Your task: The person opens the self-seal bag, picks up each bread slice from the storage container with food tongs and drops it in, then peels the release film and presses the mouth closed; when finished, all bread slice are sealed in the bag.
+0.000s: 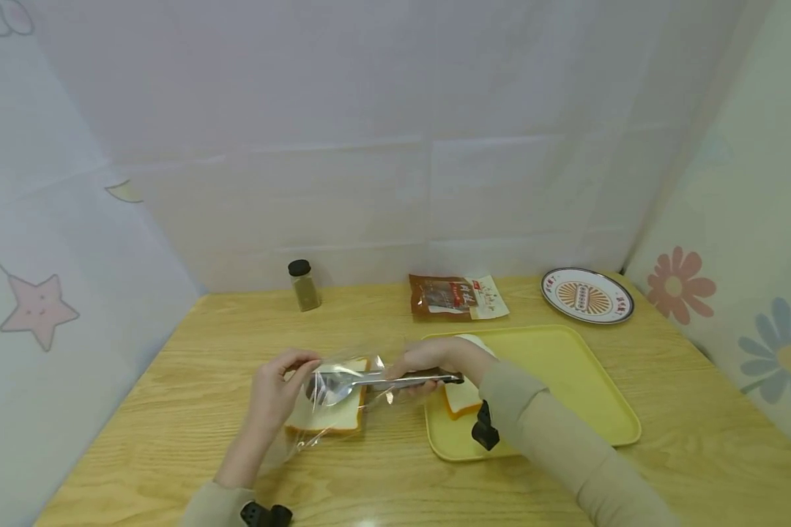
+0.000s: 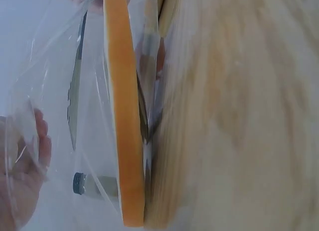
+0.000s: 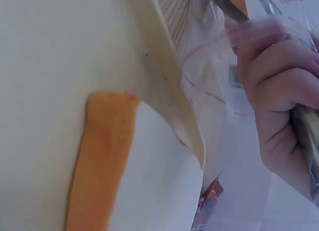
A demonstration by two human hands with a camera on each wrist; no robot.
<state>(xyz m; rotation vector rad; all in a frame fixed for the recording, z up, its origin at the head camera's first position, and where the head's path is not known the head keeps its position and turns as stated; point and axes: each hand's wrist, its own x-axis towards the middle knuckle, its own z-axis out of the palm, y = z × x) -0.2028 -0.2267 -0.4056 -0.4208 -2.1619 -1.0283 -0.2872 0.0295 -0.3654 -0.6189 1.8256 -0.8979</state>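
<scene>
My right hand (image 1: 428, 359) grips a pair of metal tongs (image 1: 409, 378) by the handles, inside the mouth of a clear plastic bag (image 3: 192, 74). The tongs' broad ends lie on either side of a white bread slice (image 1: 339, 411) with an orange crust, which is inside the bag. In the left wrist view, a serrated tong edge (image 2: 74, 104) shows beside the crust (image 2: 124, 111). My left hand (image 1: 273, 388) pinches the bag at its left side, close to the tong tips. A second bread slice (image 1: 461, 399) lies under my right forearm, partly hidden.
The second slice lies on a yellow tray (image 1: 580, 399) at the right. Behind stand a black-capped spice jar (image 1: 305, 287), a brown and white food packet (image 1: 458, 298) and a round patterned plate (image 1: 587, 296). White cloth walls border the wooden table (image 1: 171, 439).
</scene>
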